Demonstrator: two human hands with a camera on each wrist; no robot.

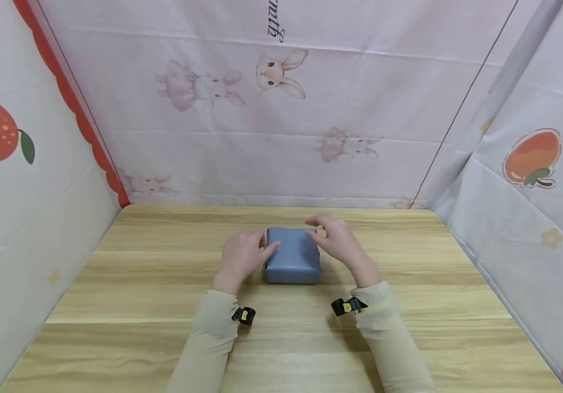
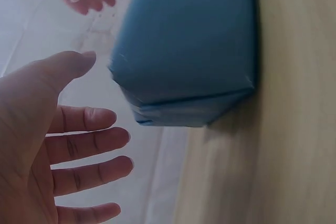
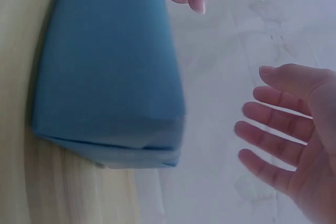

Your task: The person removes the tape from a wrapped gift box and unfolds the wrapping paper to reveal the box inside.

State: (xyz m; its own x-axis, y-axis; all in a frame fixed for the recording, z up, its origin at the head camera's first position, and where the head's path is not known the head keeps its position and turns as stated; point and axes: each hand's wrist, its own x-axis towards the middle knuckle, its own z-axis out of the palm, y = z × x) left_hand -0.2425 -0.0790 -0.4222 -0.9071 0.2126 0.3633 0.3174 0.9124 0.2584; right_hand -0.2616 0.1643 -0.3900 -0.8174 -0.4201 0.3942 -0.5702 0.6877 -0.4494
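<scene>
A box wrapped in blue paper [image 1: 293,254] rests on the wooden table, its folded end flaps showing in both wrist views. At its left side is my left hand [image 1: 244,252], thumb and fingers spread apart; the left wrist view shows a gap between the fingertips [image 2: 119,167] and the wrapped box [image 2: 189,40]. My right hand [image 1: 336,240] hovers by the far right corner, fingers parted and loosely bent. In the right wrist view the right palm [image 3: 315,145] faces the box [image 3: 110,61] with nothing between thumb and fingers.
The wooden tabletop [image 1: 129,305] reaches to a back wall hung with rabbit-print cloth [image 1: 242,164]. Fruit-print cloths cover the left wall [image 1: 40,218] and the right wall [image 1: 502,218]. A small black camera sits on each wrist, the left one [image 1: 244,315] and the right one [image 1: 345,307].
</scene>
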